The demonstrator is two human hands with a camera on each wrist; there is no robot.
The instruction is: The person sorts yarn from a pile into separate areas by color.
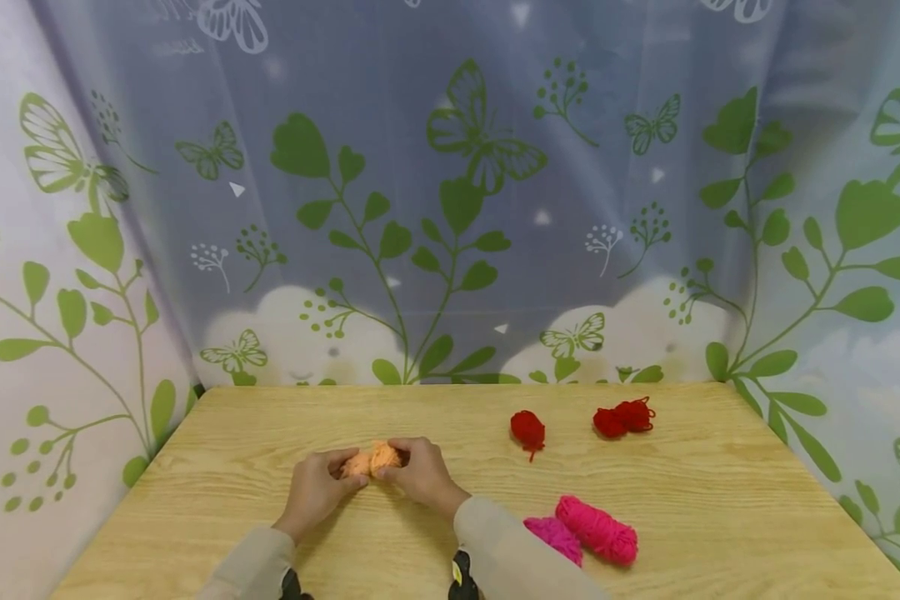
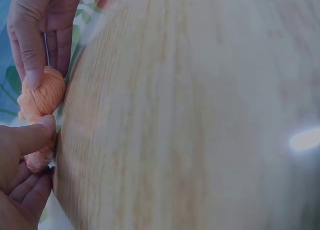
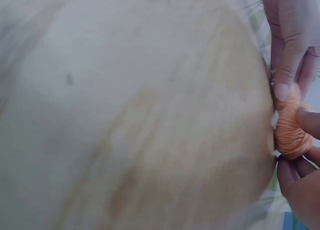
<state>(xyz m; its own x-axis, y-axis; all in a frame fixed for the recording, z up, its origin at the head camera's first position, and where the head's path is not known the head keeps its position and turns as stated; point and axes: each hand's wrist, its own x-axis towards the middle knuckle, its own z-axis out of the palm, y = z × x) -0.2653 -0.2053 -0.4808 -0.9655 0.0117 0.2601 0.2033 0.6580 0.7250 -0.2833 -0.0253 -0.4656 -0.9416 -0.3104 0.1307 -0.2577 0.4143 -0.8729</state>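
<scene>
Between the two hands is a small orange yarn skein (image 1: pixel 385 459), drawn in at its middle so that it has two rounded lobes. My left hand (image 1: pixel 318 486) pinches its left lobe between thumb and fingers. The right lobe is gripped by my right hand (image 1: pixel 422 475), thumb in front and fingers behind. In the left wrist view the wound strands of the orange skein (image 2: pixel 46 94) show beneath the right hand's fingers. The right wrist view has the skein (image 3: pixel 292 132) at its right edge, with both thumbs on it. Parts of each lobe are hidden by the fingers.
A red yarn ball (image 1: pixel 527 431) with a loose tail lies at the back of the wooden table (image 1: pixel 720 500). Right of it is a red skein (image 1: pixel 624 418) narrowed at its middle. A bright pink skein (image 1: pixel 597 530) touches a magenta one (image 1: pixel 553 538), partly behind the right sleeve.
</scene>
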